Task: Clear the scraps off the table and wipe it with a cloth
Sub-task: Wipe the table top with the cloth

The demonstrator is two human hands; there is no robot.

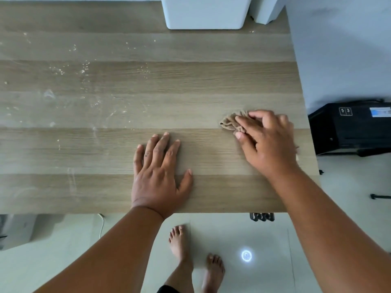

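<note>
Fingers point(257, 120) of the right hand point(267, 142) curl over a bunched tan cloth point(229, 121) and press it onto the wooden table point(190, 85), near the table's right edge; the thumb lies along the cloth's near side. Left-hand fingers are straight and slightly spread, with the left hand point(158, 174) resting palm down on the bare wood near the front edge, holding nothing, and well apart from the cloth.

By size, the table comes first: a broad top of light and darker wood-grain bands filling most of the view. At its far edge stands a white container point(205, 13), with a second white container point(267, 11) just beside it on the right. Right of the table, on the pale floor point(243, 233), sits a black box point(349, 127) bearing a small white label. Below the front edge two bare feet point(179, 242) stand on the floor.

Smallest are the scraps point(82, 70): pale crumbs and powdery smears scattered across the left half of the table, far from both hands.
</note>
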